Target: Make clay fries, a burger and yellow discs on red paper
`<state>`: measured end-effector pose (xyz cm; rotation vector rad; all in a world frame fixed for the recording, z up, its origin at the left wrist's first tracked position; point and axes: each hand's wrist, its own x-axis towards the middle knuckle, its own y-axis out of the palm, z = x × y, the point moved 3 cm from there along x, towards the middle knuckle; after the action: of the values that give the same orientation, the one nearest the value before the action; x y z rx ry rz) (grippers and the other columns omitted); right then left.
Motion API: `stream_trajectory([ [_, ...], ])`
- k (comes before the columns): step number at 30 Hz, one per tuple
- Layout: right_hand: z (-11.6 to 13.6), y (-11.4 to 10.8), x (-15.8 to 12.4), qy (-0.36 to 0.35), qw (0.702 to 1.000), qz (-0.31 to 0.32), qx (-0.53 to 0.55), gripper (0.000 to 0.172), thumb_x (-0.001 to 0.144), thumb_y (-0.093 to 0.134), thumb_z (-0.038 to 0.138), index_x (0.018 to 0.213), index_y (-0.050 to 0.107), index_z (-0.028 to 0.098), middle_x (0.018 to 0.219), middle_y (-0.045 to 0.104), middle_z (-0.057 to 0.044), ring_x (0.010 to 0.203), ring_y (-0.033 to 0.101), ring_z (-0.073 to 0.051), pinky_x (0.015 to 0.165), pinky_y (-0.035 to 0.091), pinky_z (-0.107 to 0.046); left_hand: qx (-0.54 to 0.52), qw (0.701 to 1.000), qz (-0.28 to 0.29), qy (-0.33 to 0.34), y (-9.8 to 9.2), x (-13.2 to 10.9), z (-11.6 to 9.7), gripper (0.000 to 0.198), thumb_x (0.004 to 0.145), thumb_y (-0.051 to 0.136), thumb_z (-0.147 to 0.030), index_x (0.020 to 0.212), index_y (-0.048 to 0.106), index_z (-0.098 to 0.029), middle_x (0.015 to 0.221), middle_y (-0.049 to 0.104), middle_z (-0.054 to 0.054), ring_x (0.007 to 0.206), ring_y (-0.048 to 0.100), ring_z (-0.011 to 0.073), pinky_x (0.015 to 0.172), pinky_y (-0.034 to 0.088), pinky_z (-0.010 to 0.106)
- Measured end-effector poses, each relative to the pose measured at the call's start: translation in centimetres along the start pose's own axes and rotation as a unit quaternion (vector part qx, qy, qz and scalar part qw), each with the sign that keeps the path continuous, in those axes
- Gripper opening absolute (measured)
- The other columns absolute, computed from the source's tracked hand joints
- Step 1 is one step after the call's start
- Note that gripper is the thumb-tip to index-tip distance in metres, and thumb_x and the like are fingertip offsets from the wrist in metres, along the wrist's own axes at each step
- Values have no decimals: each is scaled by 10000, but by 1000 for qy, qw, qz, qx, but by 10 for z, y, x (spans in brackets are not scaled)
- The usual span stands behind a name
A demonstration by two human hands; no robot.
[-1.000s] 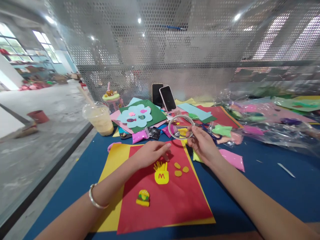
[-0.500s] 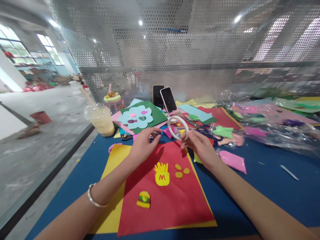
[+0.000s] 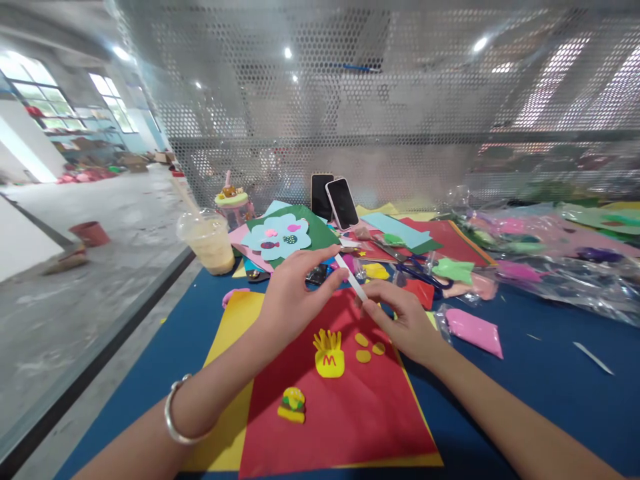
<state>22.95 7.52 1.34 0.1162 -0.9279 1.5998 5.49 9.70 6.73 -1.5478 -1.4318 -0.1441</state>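
Note:
A narrow roll of white tape (image 3: 351,279) is seen edge-on above the red paper (image 3: 330,427). My right hand (image 3: 403,317) pinches its lower end between thumb and fingers. At the upper end, the thumb and forefinger of my left hand (image 3: 295,287) close around the roll. Below the hands, on the red paper, lie a yellow clay fries box (image 3: 329,360) with a red M, several flat yellow clay pieces (image 3: 363,356) and a small clay burger (image 3: 292,405). A yellow sheet (image 3: 220,407) sticks out from under the red paper.
A plastic cup with a drink (image 3: 207,247) stands at the left table edge. Two phones (image 3: 343,203) lean at the back. Blue-handled scissors (image 3: 425,273), a pink clay packet (image 3: 474,330) and clear plastic bags (image 3: 565,267) lie to the right. A flower-shaped blue card (image 3: 277,237) lies behind.
The tape roll has turned from showing its open ring to edge-on and come lower. My left hand has moved right, up to the roll.

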Motion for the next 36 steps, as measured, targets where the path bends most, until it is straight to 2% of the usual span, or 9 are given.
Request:
stream_trajectory([
  [4,-2,0,0,-15,999,-4,-47,112,908,465,225,837,552,218,841,625,-48,812,591,-202,756,448,-335,-1,1000,18,19,-2,1,-3,283,832,654,-320,1095,672,-217,1098,717,45,997,663,205,882,541,342],
  [11,-8,3,0,-16,998,35,-46,137,924,462,262,832,550,213,873,626,-57,830,583,-202,760,436,-339,70,994,47,64,-1,1,-7,269,831,610,-281,1073,675,-183,1118,709,66,994,664,212,850,544,340],
  [16,-10,2,1,-4,998,36,-46,190,946,439,300,841,567,207,864,624,-60,807,573,-198,745,429,-338,116,989,70,62,-1,1,-4,253,825,583,-287,1040,675,-190,1002,735,58,923,678,212,776,542,320],
  [20,-11,2,1,4,998,34,-48,210,947,437,313,817,557,200,829,611,-57,777,561,-194,730,424,-335,177,976,62,109,2,0,-2,206,842,536,-279,956,668,-170,889,742,54,847,688,210,703,534,299],
  [24,-12,2,2,11,998,30,-54,200,937,450,303,792,547,204,781,590,-42,739,548,-185,702,420,-321,249,954,51,157,6,-2,-2,205,858,480,-252,901,659,-162,852,744,67,817,693,205,695,539,292],
  [28,-13,2,2,10,997,26,-67,211,928,465,311,757,530,206,754,573,-37,716,532,-181,674,411,-312,276,943,62,174,8,-3,0,217,870,452,-207,894,662,-158,857,742,79,826,696,202,694,545,284],
  [31,-14,2,3,14,997,23,-72,212,927,457,310,758,531,207,753,573,-39,715,532,-184,663,409,-313,265,945,79,172,6,-3,2,261,881,408,-148,925,665,-159,889,741,83,857,694,206,697,546,289],
  [33,-15,1,3,19,997,19,-71,215,926,453,314,756,531,207,751,576,-39,711,531,-184,662,410,-315,255,950,87,157,5,-2,4,264,898,408,-177,941,668,-171,911,741,78,855,691,198,694,543,281],
  [36,-16,1,3,26,997,18,-70,225,932,444,333,766,528,207,767,585,-43,721,534,-186,679,416,-321,252,954,92,137,5,-1,4,275,915,454,-333,973,670,-173,937,741,81,818,689,192,650,530,258],
])
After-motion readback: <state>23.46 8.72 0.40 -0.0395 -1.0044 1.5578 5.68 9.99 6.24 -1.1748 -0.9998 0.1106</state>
